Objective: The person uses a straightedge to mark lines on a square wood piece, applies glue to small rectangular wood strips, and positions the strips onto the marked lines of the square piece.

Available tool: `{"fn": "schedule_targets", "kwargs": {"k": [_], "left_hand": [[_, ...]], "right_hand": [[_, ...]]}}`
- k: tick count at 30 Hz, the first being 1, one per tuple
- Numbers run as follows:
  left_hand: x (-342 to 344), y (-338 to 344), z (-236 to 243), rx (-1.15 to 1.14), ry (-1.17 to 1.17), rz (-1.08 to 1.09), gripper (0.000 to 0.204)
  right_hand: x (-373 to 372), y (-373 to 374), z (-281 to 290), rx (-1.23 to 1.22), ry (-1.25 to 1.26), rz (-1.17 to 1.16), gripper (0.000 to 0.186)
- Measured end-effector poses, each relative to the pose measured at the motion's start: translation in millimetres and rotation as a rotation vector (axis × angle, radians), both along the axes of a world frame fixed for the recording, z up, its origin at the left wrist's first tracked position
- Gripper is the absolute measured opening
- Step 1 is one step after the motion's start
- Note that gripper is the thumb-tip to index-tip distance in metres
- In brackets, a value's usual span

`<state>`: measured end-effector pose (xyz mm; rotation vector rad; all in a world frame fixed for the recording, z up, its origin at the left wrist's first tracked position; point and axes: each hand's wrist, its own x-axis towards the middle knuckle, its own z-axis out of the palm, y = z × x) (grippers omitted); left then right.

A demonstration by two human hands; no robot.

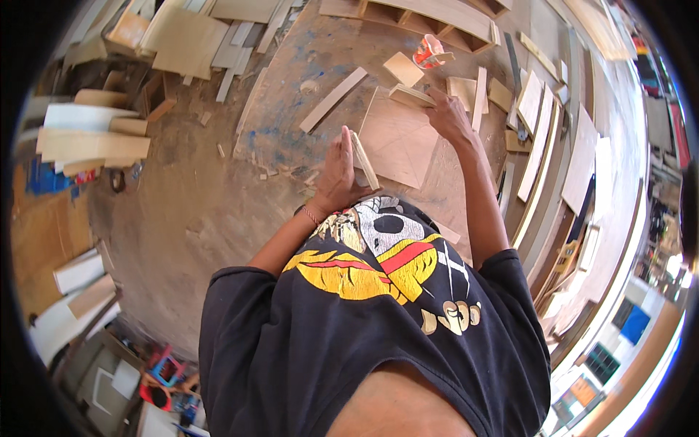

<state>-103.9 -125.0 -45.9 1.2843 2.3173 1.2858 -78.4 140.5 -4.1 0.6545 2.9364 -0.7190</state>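
1. Head view: a pale, narrow wooden strip (365,163) is held by the left hand (338,175) between thumb and fingers, long axis pointing away.
2. Right of that grip, a flat brown plywood panel (400,142) is laid.
3. Beyond, a pale flat wooden block (412,97) is pinched by the right hand (448,119), extending leftward.

A gap opens between a wooden strip (333,100) and a plywood panel (397,142), the left hand (337,172) and its wood piece (365,162) at the near end; beyond the right hand (449,120) and its short block (410,96), a red-and-white cup (428,52), small square board (403,69) and compartmented frame (429,23) bar the far side.
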Motion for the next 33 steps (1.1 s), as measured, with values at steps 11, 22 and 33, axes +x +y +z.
{"fn": "schedule_targets", "kwargs": {"k": [11,22,33], "left_hand": [[58,21,3,0.098,-0.036,0.377,0.124],[53,0,7,-0.055,-0.167,0.238,0.132],[54,2,12,-0.210,-0.045,0.229,0.132]], "right_hand": [[27,1,-4,0.113,0.041,0.058,0.026],[103,-20,-24,0.069,0.191,-0.106,0.026],[103,-28,-16,0.046,0.168,-0.146,0.027]]}}
